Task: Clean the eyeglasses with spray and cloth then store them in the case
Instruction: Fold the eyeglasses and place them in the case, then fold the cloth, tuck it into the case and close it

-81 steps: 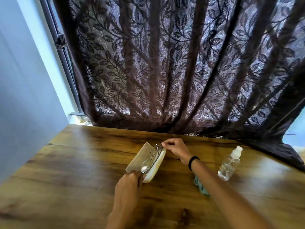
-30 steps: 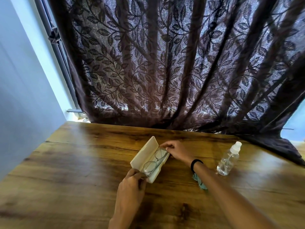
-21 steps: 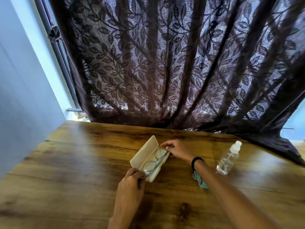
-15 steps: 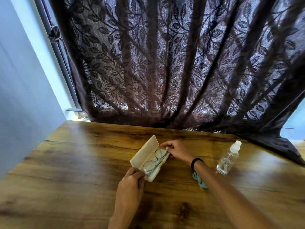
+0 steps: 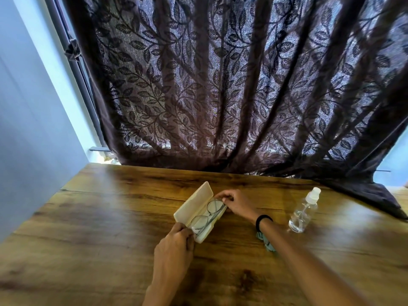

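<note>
The round wire-framed eyeglasses (image 5: 206, 217) are laid in an open cream hard case (image 5: 194, 202) — far end pinched by the right hand (image 5: 237, 203), case gripped by the left hand (image 5: 174, 246).

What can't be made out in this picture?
Head view only:
- cloth: mostly hidden under the right forearm.
- case: near end covered by the left hand.
- eyeglasses: far tip hidden under the right hand.
- spray bottle: liquid level too small to tell.
</note>
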A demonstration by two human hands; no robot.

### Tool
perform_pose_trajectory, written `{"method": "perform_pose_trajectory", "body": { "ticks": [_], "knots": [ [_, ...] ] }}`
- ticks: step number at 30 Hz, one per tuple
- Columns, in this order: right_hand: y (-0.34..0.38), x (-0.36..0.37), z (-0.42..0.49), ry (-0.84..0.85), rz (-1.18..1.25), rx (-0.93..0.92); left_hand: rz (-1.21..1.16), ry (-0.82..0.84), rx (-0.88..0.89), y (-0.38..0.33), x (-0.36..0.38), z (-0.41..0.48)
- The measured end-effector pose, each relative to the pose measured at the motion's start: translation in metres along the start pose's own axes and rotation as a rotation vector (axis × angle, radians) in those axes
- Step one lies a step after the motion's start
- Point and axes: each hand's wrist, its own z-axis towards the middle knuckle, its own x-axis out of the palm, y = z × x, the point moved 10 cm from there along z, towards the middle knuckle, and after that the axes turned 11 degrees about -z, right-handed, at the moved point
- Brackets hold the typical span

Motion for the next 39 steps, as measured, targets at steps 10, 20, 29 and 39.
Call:
{"method": "perform_pose_trajectory", "body": {
  "ticks": [10,20,29,39],
  "knots": [
    [-0.003,0.001,0.001,0.000,-0.002,0.009,0.041,0.040,0.042,0.000,0.003,0.010],
    [-0.010,-0.008,-0.005,-0.029,0.088,0.048,0.012,-0.003,0.041,-0.003,-0.004,0.005],
    [-0.008,-0.047,-0.033,-0.151,0.112,0.020,-0.053,-0.042,0.137,-0.043,-0.016,0.019],
    [-0.018,-0.142,-0.099,-0.472,0.271,-0.055,-0.126,0.133,0.297,-0.119,0.047,0.051]
  ]
}}
